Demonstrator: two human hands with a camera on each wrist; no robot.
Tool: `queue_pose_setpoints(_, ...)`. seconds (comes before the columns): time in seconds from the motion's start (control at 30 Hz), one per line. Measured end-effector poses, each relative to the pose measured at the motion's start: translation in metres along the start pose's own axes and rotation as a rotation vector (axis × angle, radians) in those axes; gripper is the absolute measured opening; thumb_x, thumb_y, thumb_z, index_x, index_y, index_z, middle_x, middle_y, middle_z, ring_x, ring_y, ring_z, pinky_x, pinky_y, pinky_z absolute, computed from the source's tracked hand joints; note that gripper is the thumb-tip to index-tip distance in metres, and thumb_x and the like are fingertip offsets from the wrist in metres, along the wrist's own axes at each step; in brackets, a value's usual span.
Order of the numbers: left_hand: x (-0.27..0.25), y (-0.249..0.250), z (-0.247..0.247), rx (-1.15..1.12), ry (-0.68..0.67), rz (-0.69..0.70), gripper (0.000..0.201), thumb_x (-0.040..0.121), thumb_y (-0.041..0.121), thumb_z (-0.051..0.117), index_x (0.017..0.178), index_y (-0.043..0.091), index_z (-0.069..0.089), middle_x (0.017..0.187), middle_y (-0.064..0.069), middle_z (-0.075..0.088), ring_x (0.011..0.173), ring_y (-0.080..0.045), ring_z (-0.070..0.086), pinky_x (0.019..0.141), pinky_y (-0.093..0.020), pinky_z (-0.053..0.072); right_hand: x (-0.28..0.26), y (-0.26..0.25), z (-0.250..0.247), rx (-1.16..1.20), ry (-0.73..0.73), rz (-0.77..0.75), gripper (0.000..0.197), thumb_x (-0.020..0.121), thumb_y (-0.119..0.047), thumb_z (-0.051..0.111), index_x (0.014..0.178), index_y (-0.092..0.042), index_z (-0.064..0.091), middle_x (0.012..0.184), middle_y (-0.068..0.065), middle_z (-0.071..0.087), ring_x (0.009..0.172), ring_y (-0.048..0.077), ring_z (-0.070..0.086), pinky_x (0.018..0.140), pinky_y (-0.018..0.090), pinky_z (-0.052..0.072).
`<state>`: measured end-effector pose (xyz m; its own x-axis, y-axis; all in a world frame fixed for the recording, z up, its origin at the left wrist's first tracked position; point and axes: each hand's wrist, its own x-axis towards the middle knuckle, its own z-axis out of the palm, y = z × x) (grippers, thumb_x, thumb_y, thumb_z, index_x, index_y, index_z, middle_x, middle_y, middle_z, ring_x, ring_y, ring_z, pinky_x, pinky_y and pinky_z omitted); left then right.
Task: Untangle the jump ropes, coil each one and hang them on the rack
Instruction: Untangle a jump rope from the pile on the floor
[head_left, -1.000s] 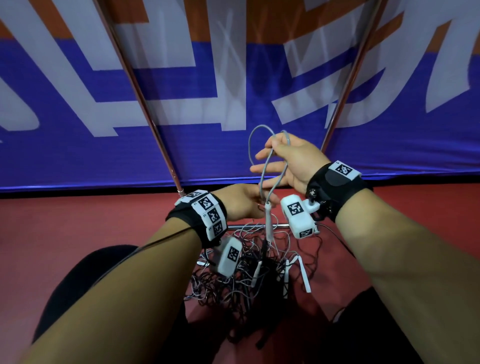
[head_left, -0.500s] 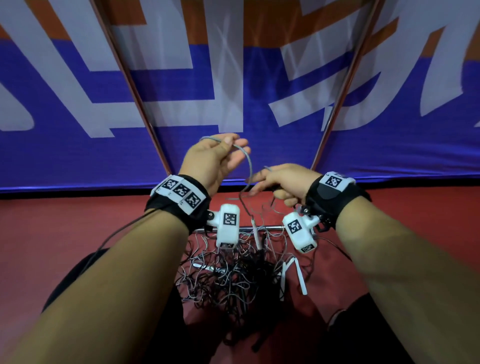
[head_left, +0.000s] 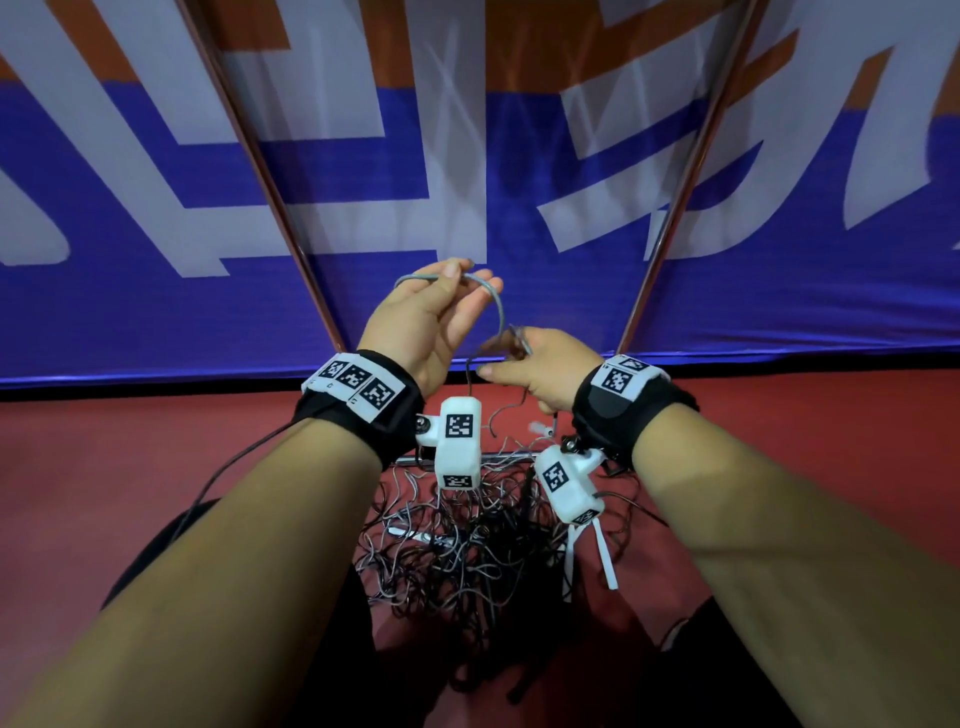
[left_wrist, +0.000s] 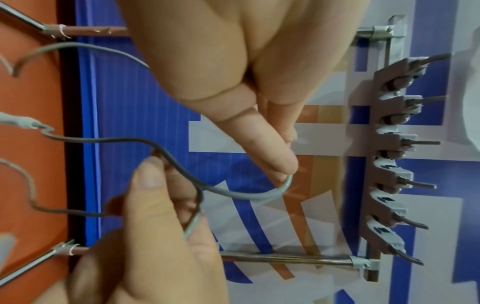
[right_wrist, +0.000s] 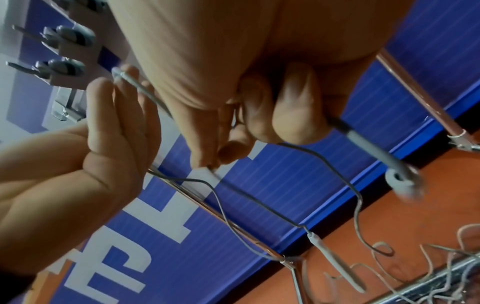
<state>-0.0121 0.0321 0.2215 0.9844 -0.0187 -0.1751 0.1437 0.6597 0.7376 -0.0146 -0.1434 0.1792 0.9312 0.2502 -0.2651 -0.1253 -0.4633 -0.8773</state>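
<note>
A thin grey jump rope (head_left: 497, 312) arcs between my two raised hands. My left hand (head_left: 462, 280) pinches its top loop between thumb and forefinger (left_wrist: 278, 164). Lower and to the right, my right hand (head_left: 498, 364) pinches the same rope (right_wrist: 259, 203) with thumb and index. Its other fingers curl round a grey handle (right_wrist: 369, 144). A second grey handle (right_wrist: 335, 263) hangs below on the rope. Several more ropes lie in a dark and grey tangle (head_left: 467, 551) on the red floor under my wrists. The rack's hook strip (left_wrist: 384, 164) stands beyond my left fingers.
Two slanted rack poles (head_left: 270, 171) (head_left: 685, 171) rise against a blue, white and orange banner (head_left: 467, 182). A metal base bar (head_left: 509, 457) crosses the floor behind the tangle. White handles (head_left: 605, 561) lie at its right edge. My knees flank the pile.
My left hand rose from below the right and took hold of the rope's top loop. My right hand dropped lower and drew in, still gripping the rope and handle.
</note>
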Motion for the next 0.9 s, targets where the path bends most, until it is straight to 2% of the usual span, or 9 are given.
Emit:
queue_pose_setpoints(0.1,0.003,0.0,-0.002,-0.027,0.0,0.038,0.014,0.109,0.01,0.051,0.113,-0.001,0.06,0.104,-0.022,0.074,0.102,-0.027,0.077,0.077,-0.022,0.062,-0.001,-0.001,0.002,0.08,-0.003,-0.045,0.01,0.099,-0.033,0.076,0.104,-0.026,0.079,0.067,-0.012,0.06,0.045,0.012,0.036,0.042,0.023,0.033)
queue_pose_setpoints(0.17,0.005,0.0,-0.005,-0.054,0.017,0.054,0.015,0.109,0.011,0.053,0.115,-0.002,0.059,0.107,-0.025,0.073,0.106,-0.028,0.076,0.08,-0.023,0.062,0.0,-0.003,0.0,0.111,-0.024,-0.072,0.008,0.099,-0.035,0.076,0.101,-0.028,0.078,0.068,-0.012,0.06,0.054,0.018,0.033,0.046,0.025,0.029)
queue_pose_setpoints(0.33,0.011,-0.001,-0.014,-0.02,0.098,0.006,0.02,0.11,0.01,0.052,0.124,-0.001,0.06,0.113,-0.023,0.073,0.111,-0.032,0.074,0.084,-0.031,0.063,0.001,-0.005,-0.003,0.174,-0.057,-0.096,0.02,0.103,-0.036,0.07,0.098,-0.018,0.078,0.078,0.005,0.069,0.051,0.018,0.025,0.047,0.026,0.026)
queue_pose_setpoints(0.47,0.01,-0.011,-0.018,0.558,0.108,-0.29,0.031,0.103,0.011,0.046,0.13,0.013,0.062,0.119,-0.003,0.078,0.108,-0.024,0.075,0.089,-0.038,0.055,0.008,-0.004,-0.009,0.36,0.02,-0.07,0.023,0.107,-0.033,0.064,0.097,-0.014,0.073,0.074,0.014,0.058,0.049,0.015,0.02,0.046,0.024,0.02)
queue_pose_setpoints(0.57,0.0,-0.025,-0.018,0.895,-0.098,-0.527,0.035,0.096,0.0,0.043,0.113,0.017,0.069,0.118,-0.005,0.078,0.094,-0.02,0.072,0.077,-0.031,0.046,0.013,-0.005,-0.018,0.5,0.114,-0.067,0.017,0.11,-0.023,0.059,0.106,-0.011,0.07,0.095,0.006,0.076,0.045,0.011,0.023,0.043,0.021,0.018)
queue_pose_setpoints(0.63,-0.008,-0.035,-0.021,1.093,-0.249,-0.558,0.024,0.099,-0.001,0.057,0.108,0.016,0.072,0.11,-0.009,0.079,0.086,-0.018,0.069,0.068,-0.027,0.045,0.015,-0.003,-0.025,0.493,0.17,-0.053,0.016,0.108,-0.023,0.06,0.106,-0.012,0.072,0.099,0.004,0.079,0.046,0.012,0.023,0.043,0.02,0.02)
queue_pose_setpoints(0.7,-0.011,-0.04,-0.025,1.065,-0.287,-0.554,0.019,0.1,-0.003,0.06,0.103,0.013,0.07,0.102,-0.009,0.079,0.084,-0.02,0.069,0.067,-0.027,0.048,0.015,0.001,-0.032,0.448,0.194,-0.019,0.017,0.105,-0.025,0.063,0.109,-0.016,0.076,0.102,0.003,0.081,0.047,0.013,0.023,0.044,0.021,0.021)
queue_pose_setpoints(0.77,-0.01,-0.038,-0.025,0.945,-0.224,-0.498,0.019,0.103,-0.003,0.056,0.103,0.012,0.067,0.1,-0.007,0.08,0.081,-0.021,0.07,0.069,-0.028,0.055,0.015,0.005,-0.036,0.389,0.179,0.054,0.019,0.103,-0.03,0.064,0.113,-0.021,0.077,0.104,0.001,0.082,0.048,0.013,0.025,0.043,0.021,0.023)
queue_pose_setpoints(0.9,-0.004,-0.026,-0.013,0.687,-0.084,-0.335,0.007,0.105,0.01,0.062,0.108,0.015,0.066,0.106,-0.01,0.079,0.092,-0.023,0.078,0.085,-0.035,0.063,0.016,0.013,-0.033,0.28,0.031,0.228,0.031,0.103,-0.042,0.063,0.116,-0.017,0.076,0.097,-0.001,0.077,0.047,0.009,0.033,0.044,0.021,0.025)
